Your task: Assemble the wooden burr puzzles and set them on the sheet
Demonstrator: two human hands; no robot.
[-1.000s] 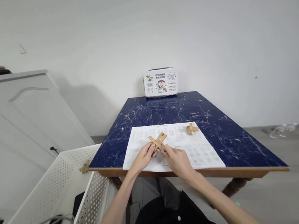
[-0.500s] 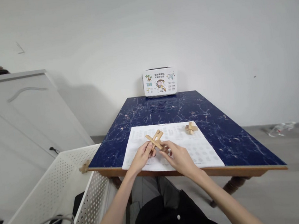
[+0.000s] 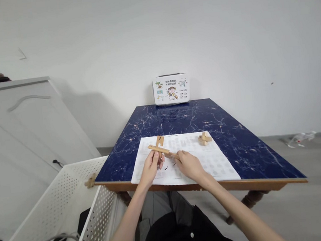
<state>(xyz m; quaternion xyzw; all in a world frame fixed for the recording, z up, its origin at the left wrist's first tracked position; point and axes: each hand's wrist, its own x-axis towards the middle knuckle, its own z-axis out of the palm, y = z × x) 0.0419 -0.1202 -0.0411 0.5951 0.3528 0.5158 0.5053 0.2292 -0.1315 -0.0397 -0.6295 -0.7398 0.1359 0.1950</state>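
My left hand [image 3: 151, 168] is closed around two crossed wooden puzzle pieces above the paper. One is a flat notched piece [image 3: 160, 140] with a dark mark near its end; a bar-shaped piece [image 3: 158, 149] lies across it. A thinner wooden piece [image 3: 173, 155] is pinched in my right hand [image 3: 190, 166], its tip close to the bar's right end. Whether the two touch I cannot tell. Beneath both hands lies a white printed sheet [image 3: 220, 169], and on its far right part sits an interlocked wooden puzzle [image 3: 204, 138].
The sheet rests on a blue marble-patterned table [image 3: 239, 154]. Against the wall stands a white case with cartoon prints [image 3: 171, 90]. Left of the table is a white perforated basket [image 3: 97, 216] with cables and another wooden puzzle [image 3: 91, 181] at its rim. A white cabinet [image 3: 19, 132] stands beyond.
The crossed pieces have turned and shifted left in my left hand. My right hand has drawn away from the bar, and a thin piece now shows in its fingers.
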